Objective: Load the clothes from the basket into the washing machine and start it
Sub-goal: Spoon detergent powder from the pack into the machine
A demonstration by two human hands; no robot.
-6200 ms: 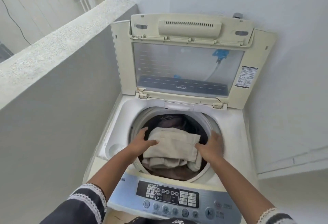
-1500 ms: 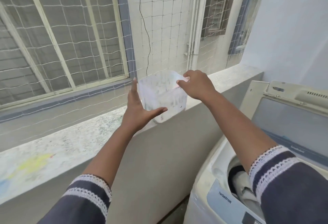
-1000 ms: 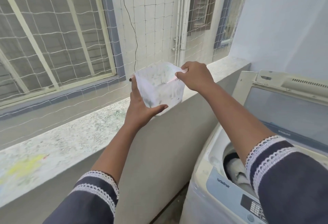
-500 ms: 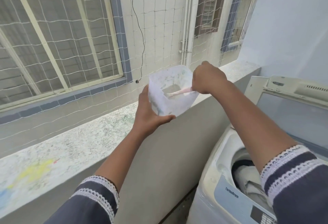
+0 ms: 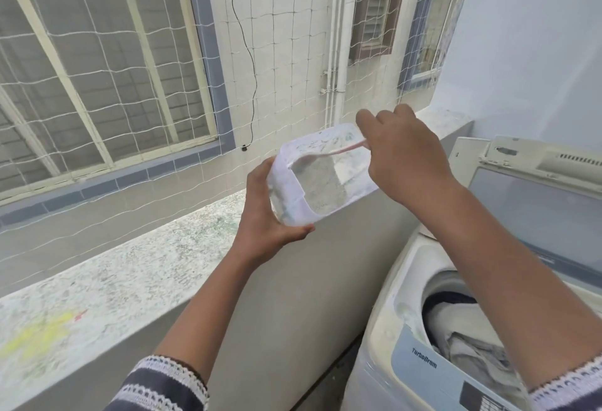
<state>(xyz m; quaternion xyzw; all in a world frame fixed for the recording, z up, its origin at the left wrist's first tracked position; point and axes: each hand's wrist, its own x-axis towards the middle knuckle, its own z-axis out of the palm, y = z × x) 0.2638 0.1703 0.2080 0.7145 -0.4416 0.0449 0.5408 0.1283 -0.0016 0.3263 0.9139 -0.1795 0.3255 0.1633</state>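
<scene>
Two large surfaces frame the scene: the speckled stone ledge (image 5: 136,267) and, at lower right, the cream plastic washing machine (image 5: 387,374), lid (image 5: 534,189) raised. Its drum already holds the clothes (image 5: 462,339), crumpled pale and dark fabric. Loading looks finished; the step in hand appears to be dosing detergent. The left hand (image 5: 264,221) cups a translucent, boxy tub (image 5: 293,189) of pale grainy powder (image 5: 322,185), fingers wrapped under it. The right hand (image 5: 404,163) pinches a thin pink scoop (image 5: 329,154) dipped inside. Next, the scoop must be lifted level and carried over the drum without spilling.
</scene>
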